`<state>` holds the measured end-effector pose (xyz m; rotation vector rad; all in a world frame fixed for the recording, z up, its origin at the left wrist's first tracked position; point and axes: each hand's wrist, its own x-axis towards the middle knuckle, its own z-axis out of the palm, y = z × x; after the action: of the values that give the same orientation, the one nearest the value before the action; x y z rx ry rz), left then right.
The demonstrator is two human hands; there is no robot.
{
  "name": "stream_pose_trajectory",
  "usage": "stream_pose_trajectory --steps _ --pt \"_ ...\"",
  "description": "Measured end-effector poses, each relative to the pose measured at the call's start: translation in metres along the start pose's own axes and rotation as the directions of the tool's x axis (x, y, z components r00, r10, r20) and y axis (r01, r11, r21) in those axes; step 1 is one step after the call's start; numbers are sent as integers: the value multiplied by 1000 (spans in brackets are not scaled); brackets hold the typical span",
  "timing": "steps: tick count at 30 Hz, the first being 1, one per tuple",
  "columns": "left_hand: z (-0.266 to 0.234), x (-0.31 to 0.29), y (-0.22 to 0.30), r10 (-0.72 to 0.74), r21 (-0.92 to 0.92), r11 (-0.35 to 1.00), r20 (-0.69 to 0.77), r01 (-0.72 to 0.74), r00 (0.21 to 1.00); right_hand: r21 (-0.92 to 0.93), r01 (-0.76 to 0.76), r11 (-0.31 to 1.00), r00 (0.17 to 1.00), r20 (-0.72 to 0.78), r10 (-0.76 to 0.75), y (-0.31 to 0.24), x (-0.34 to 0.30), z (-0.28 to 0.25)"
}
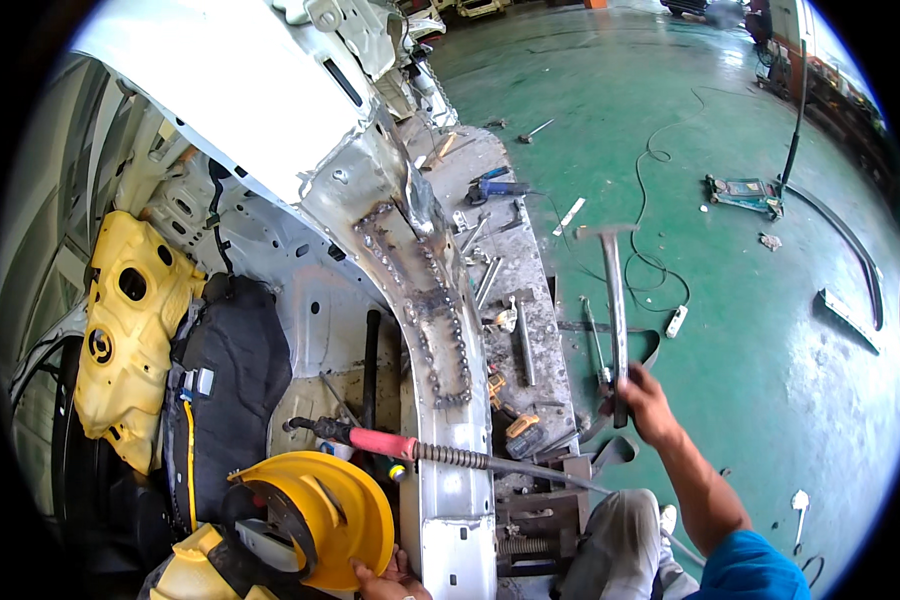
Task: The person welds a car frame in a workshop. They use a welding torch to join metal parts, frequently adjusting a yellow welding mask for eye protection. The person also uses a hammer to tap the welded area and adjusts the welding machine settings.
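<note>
My right hand (647, 405) is closed round the dark grip of a hammer (617, 310). The hammer stands nearly upright over the green floor, its metal head at the top. At the lower edge my left hand (392, 582) has its fingers curled at the rim of a yellow welding helmet (365, 520), partly cut off by the picture. The helmet lies inside the car body, left of the sill. A welding torch (382, 443) with a red handle rests across the sill, just beyond the helmet. Rows of weld beads edge a patch on the metal pillar (438, 335).
A grey bench (550, 345) beside the pillar carries a blue angle grinder (500, 189), a yellow cordless drill (522, 435) and metal pieces. Inside the body lie a yellow tank (135, 330) and black padding (232, 370). A floor jack (748, 195) and cable (642, 215) lie right.
</note>
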<state>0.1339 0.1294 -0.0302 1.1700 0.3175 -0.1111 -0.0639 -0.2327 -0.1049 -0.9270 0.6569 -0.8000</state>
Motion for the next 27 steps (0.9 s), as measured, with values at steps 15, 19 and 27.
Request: stream_pose_trajectory --steps 15,19,27 --pt "17 -3 7 -59 61 996 -160 70 985 -66 125 990 991 58 -121 -43 22 206" --pt "19 -5 8 -75 24 997 -146 79 986 -47 71 996 995 78 -68 -32 19 228" --pt "13 2 5 -62 17 998 -114 64 992 -94 67 993 996 62 -61 -62 17 202"
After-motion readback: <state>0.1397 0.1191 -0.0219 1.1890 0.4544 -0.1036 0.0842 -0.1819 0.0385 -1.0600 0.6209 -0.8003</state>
